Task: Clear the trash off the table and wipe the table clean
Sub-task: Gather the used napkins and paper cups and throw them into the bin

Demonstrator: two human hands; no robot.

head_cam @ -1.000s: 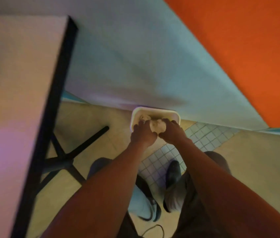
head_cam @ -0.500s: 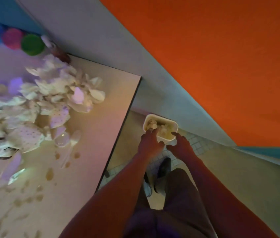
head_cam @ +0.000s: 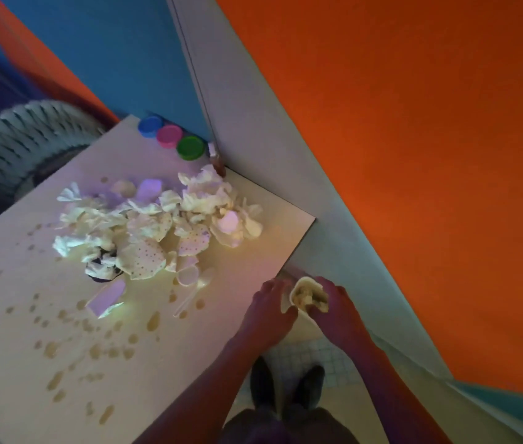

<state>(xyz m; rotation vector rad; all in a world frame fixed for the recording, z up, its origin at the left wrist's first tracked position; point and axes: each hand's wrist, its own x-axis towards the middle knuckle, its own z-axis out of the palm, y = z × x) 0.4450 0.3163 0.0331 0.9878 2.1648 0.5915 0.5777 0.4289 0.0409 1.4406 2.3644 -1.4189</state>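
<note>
A white table (head_cam: pixel 253 245) carries a heap of trash (head_cam: pixel 157 225): crumpled napkins, dotted paper plates and plastic cups. Beside the heap lie a clear cup (head_cam: pixel 186 277) and a plastic spoon (head_cam: pixel 192 293). Brown spill drops (head_cam: pixel 93 341) spread over the near half of the table. Just off the table's right edge I hold a small white bin (head_cam: pixel 305 293) with crumpled paper inside. My left hand (head_cam: pixel 273 312) grips its left side and my right hand (head_cam: pixel 337 315) grips its right side.
Blue (head_cam: pixel 149 125), pink (head_cam: pixel 169 136) and green (head_cam: pixel 190 147) tubs stand at the table's far edge, next to a small bottle (head_cam: pixel 218 160) in the corner. An orange wall (head_cam: pixel 413 155) runs close on the right. My shoes (head_cam: pixel 285 386) stand on the tiled floor.
The view swung from the floor back up to the table. The bin, which sat on the floor under my hands, is now up between both hands at the table's edge.
</note>
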